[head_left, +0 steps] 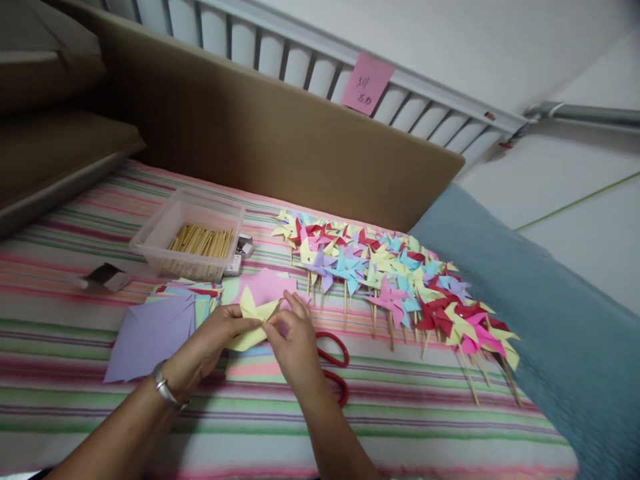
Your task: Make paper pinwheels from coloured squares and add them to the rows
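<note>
A yellow paper pinwheel, its corners partly folded inward, is held between my two hands over the striped cloth. My left hand pinches it from the left side. At its right edge, my right hand is closed on the paper with thumb and fingertips. Pink paper and other coloured sheets lie under and behind the hands. Red-handled scissors rest just right of my right wrist, their blades hidden. Purple paper squares sit to the left.
A clear plastic box holds many thin wooden sticks. Finished pinwheels on sticks cover the right side of the table. A cardboard panel stands along the back. A small open box lies at left.
</note>
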A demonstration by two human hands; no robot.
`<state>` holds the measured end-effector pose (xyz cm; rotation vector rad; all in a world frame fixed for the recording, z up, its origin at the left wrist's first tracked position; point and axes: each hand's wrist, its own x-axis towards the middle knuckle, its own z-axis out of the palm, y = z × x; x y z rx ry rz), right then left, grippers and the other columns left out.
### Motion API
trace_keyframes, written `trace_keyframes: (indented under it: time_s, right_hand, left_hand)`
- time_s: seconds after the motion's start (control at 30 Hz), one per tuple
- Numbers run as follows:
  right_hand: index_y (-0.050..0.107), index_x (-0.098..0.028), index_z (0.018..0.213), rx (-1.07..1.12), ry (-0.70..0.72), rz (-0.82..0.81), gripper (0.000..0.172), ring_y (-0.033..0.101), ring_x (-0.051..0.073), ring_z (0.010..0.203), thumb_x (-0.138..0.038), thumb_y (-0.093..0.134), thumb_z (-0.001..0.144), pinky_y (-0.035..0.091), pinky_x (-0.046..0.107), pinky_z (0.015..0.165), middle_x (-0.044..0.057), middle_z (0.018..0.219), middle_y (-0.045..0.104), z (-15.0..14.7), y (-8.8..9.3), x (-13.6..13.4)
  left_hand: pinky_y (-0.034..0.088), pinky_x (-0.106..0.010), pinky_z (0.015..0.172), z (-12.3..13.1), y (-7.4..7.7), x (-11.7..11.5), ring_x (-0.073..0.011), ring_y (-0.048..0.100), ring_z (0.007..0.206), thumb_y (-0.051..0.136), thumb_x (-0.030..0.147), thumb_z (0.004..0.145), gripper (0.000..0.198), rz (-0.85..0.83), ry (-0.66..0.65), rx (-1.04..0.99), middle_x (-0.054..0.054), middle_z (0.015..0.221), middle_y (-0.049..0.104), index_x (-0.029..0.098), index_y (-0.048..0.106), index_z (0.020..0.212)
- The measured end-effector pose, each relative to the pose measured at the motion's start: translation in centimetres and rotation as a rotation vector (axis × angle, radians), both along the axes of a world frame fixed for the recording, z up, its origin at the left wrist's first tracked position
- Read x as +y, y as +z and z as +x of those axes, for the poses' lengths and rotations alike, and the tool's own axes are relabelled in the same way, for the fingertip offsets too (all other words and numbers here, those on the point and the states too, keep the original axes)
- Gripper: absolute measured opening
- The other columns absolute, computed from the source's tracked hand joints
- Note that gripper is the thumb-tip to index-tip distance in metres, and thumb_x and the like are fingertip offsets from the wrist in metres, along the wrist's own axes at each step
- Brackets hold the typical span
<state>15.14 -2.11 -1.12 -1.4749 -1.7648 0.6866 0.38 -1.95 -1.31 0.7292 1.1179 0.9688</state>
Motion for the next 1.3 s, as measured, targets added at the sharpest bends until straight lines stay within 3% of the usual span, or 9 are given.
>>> trace_keyframes:
  time_s: [0.13,0.33,0.47,0.57,0.7,0.87,1.2,1.3]
  right_hand:
    - [0.062,-0.02,0.06,-0.022,-0.018,-0.021,0.012,0.035,0.027,0.131,-0.014,0.063,0.071,0.027,0.046,0.105,0.011,0.134,0.05,-0.1,0.0,0.0]
    - [0.064,-0.02,0.07,-0.028,-0.031,-0.026,0.003,0.04,0.027,0.127,-0.017,0.064,0.07,0.029,0.044,0.105,0.011,0.131,0.052,0.1,0.4,0.0]
    - [0.063,-0.021,0.1,0.007,-0.052,0.051,0.029,0.045,0.026,0.122,-0.022,0.064,0.071,0.031,0.042,0.104,0.01,0.124,0.057,1.2,1.3,0.3]
    - [0.062,-0.023,0.108,-0.02,0.019,0.047,0.04,0.051,0.026,0.114,-0.02,0.067,0.068,0.035,0.041,0.1,0.007,0.115,0.062,2.0,2.2,0.4]
    - [0.065,-0.025,0.107,-0.108,0.168,-0.095,0.041,0.057,0.024,0.098,-0.015,0.067,0.067,0.038,0.04,0.095,0.003,0.099,0.067,2.5,3.1,0.1]
    - [0.061,-0.027,0.114,-0.137,0.298,-0.174,0.05,0.06,0.02,0.087,-0.008,0.059,0.068,0.045,0.03,0.079,0.002,0.093,0.068,2.6,3.0,-0.3]
    - [0.061,-0.028,0.114,-0.079,0.293,-0.213,0.053,0.061,0.017,0.071,-0.006,0.053,0.065,0.043,0.023,0.06,0.0,0.084,0.068,2.3,1.9,-0.2]
    - [0.063,-0.025,0.107,0.035,0.267,-0.253,0.047,0.057,0.014,0.062,-0.007,0.052,0.065,0.04,0.021,0.054,-0.001,0.075,0.064,2.2,1.5,0.1]
  left_hand:
    - [0.041,-0.025,0.058,0.0,-0.3,0.0,-0.0166,0.06,0.06,0.078,0.03,0.057,0.02,0.027,-0.053,-0.01,-0.003,0.066,0.069,0.015,0.072,0.068]
    - [0.042,-0.025,0.057,0.0,-0.7,0.2,-0.0165,0.06,0.055,0.076,0.026,0.056,0.017,0.013,0.003,0.075,-0.003,0.062,0.069,0.014,0.07,0.067]
    - [0.043,-0.027,0.058,0.0,-0.6,0.2,-0.0194,0.062,0.058,0.072,0.022,0.056,0.017,0.001,-0.028,0.101,-0.004,0.063,0.07,0.014,0.071,0.071]
    - [0.039,-0.025,0.053,0.3,-0.6,-0.1,-0.0168,0.057,0.053,0.069,0.021,0.058,0.013,0.038,-0.083,0.193,-0.002,0.06,0.068,0.014,0.07,0.067]
    - [0.031,-0.022,0.048,0.7,-1.1,-0.4,-0.0114,0.047,0.047,0.064,0.021,0.062,0.012,0.136,-0.233,0.217,0.002,0.056,0.061,0.013,0.069,0.069]
    - [0.028,-0.021,0.051,1.2,-2.3,-0.1,-0.0084,0.04,0.05,0.061,0.02,0.064,0.014,0.243,-0.365,0.234,0.005,0.056,0.056,0.012,0.069,0.072]
    - [0.033,-0.021,0.052,1.4,-1.7,-0.4,-0.0098,0.046,0.053,0.062,0.022,0.067,0.011,0.29,-0.323,0.279,0.004,0.059,0.059,0.013,0.067,0.07]
    - [0.035,-0.021,0.051,1.4,-1.4,-0.2,-0.0106,0.049,0.053,0.065,0.021,0.064,0.011,0.296,-0.225,0.295,0.004,0.059,0.059,0.014,0.066,0.072]
